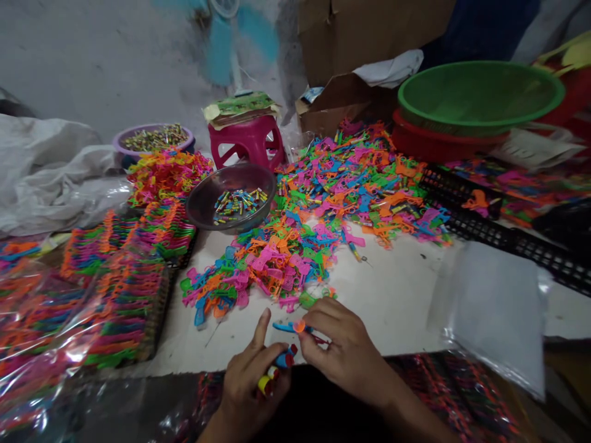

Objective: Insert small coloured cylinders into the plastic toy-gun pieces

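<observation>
2 hands pinch 1 small blue toy piece [286, 327], orange-tipped.

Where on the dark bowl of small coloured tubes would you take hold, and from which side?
Probably by the near rim of the dark bowl, coming from above on the side facing the hands. That edge is bare and stands clear of the white surface; toy piles crowd its left and right sides.

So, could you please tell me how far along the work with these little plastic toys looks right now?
Done, it seems: neat stacked rows on the left, some under clear wrap. In hand: the right hand pinches a blue piece with an orange tip, while the left hand grips small coloured tubes. Left: a large loose pile across the table, so plenty remains.
</observation>
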Demonstrator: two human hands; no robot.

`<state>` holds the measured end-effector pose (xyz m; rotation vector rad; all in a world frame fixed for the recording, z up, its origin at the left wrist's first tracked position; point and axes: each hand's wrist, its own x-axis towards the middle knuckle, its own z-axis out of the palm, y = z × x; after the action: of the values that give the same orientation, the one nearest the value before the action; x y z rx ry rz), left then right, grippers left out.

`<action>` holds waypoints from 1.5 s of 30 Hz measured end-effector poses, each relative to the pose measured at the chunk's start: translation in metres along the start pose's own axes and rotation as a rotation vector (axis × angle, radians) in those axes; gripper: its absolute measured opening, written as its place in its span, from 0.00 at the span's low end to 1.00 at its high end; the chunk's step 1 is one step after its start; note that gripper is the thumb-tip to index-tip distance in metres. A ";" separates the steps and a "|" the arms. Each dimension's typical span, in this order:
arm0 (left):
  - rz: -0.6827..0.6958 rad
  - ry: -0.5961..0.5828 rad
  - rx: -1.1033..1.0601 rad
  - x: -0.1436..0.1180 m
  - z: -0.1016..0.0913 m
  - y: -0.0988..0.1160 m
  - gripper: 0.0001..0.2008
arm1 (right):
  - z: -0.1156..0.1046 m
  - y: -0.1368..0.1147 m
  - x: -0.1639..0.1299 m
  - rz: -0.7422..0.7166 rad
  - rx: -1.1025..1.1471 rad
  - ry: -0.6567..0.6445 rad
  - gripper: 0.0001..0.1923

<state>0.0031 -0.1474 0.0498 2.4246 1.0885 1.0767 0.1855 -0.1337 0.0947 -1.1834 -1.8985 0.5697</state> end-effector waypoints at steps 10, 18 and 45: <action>-1.014 -0.103 -0.914 0.020 0.012 0.003 0.10 | 0.003 0.049 -0.001 0.431 0.699 -0.089 0.19; -1.290 -0.103 -1.290 0.018 0.036 0.007 0.12 | 0.042 0.060 -0.013 0.581 1.093 0.001 0.16; -0.728 0.065 -0.667 0.011 0.044 -0.001 0.11 | 0.061 0.046 -0.012 0.530 0.329 0.237 0.14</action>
<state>0.0391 -0.1364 0.0247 1.3275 1.2268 1.0277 0.1625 -0.1211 0.0218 -1.4580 -1.2292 0.9372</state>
